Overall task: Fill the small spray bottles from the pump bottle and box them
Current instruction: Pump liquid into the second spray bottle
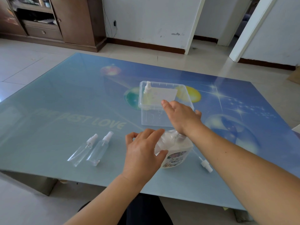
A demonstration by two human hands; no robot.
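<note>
Head view: I see the left hand point(142, 151) spread, fingers relaxed, thumb and palm against the left side of the white pump bottle point(176, 153), which stands near the front edge of the glass table point(65, 98). Whether it really grips the pump bottle I can't tell. The right hand point(180, 116) is reaching over the pump bottle's top, fingers straight and together, at the near rim of the clear plastic box point(155, 111); contact with the box is unclear. The box sits just behind the pump bottle. One filled spray bottle point(147, 93) stands upright in its back left corner. Two empty spray bottles point(90, 150) lie side by side on the table left of the left hand. A loose spray cap point(205, 164) with its tube lies right of the pump bottle, just beside my right forearm.
</note>
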